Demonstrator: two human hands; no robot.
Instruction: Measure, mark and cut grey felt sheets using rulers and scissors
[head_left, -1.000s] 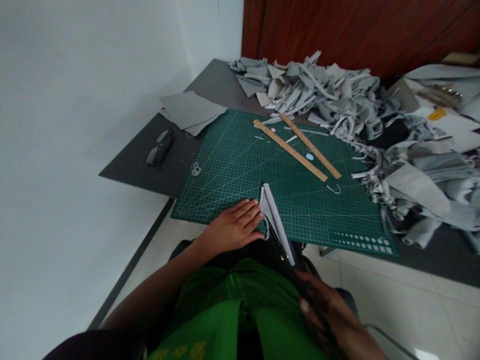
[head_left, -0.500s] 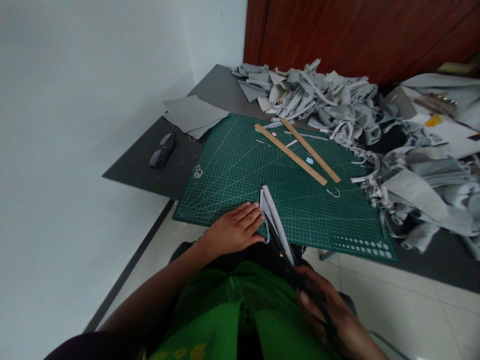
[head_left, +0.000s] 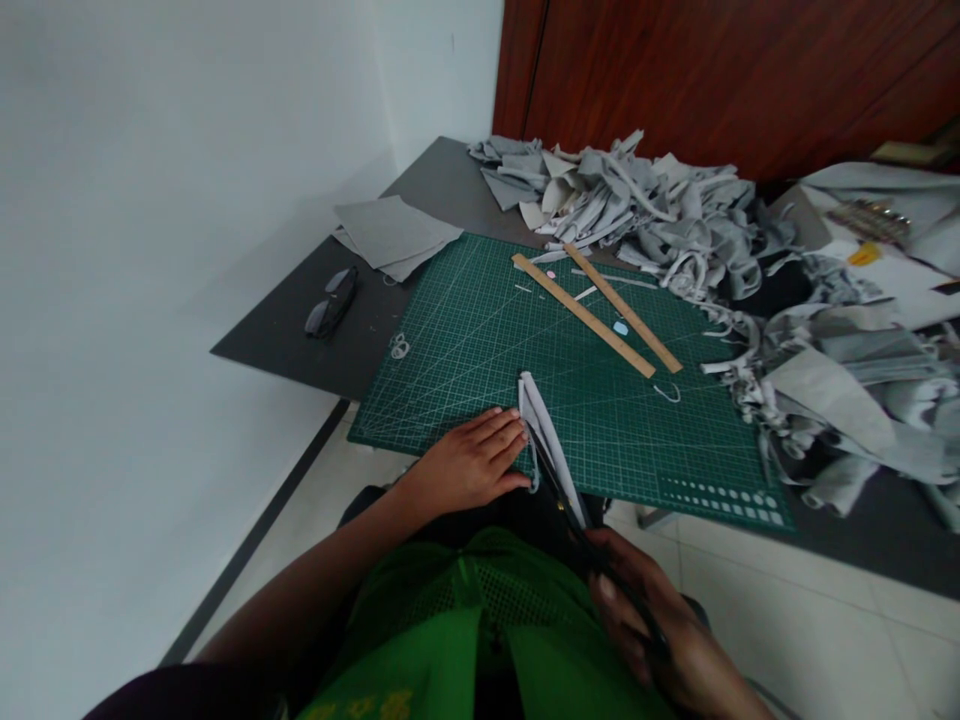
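My left hand (head_left: 476,460) lies flat at the near edge of the green cutting mat (head_left: 465,350), fingers stretched out. Its fingertips press on the left side of a narrow strip of pale grey fabric (head_left: 546,430). In my right hand (head_left: 649,605) is a pair of black scissors (head_left: 559,490), the fingers wrapped round the handles. The blades point away from me and lie along the fabric, with their tips close to my left fingertips. A thin cut edge of fabric (head_left: 534,465) curls down between my left hand and the blades.
Two wooden rulers (head_left: 585,315) lie on the mat near small scraps. Folded glasses (head_left: 330,302) and grey fabric sheets (head_left: 397,235) are to the left. Heaps of grey fabric offcuts (head_left: 675,215) cover the back and right of the dark table (head_left: 277,320), beside a white wall.
The view has shifted very slightly. My left hand stays flat in place, and the scissors in my right hand have moved only a little, their handles now showing more plainly.
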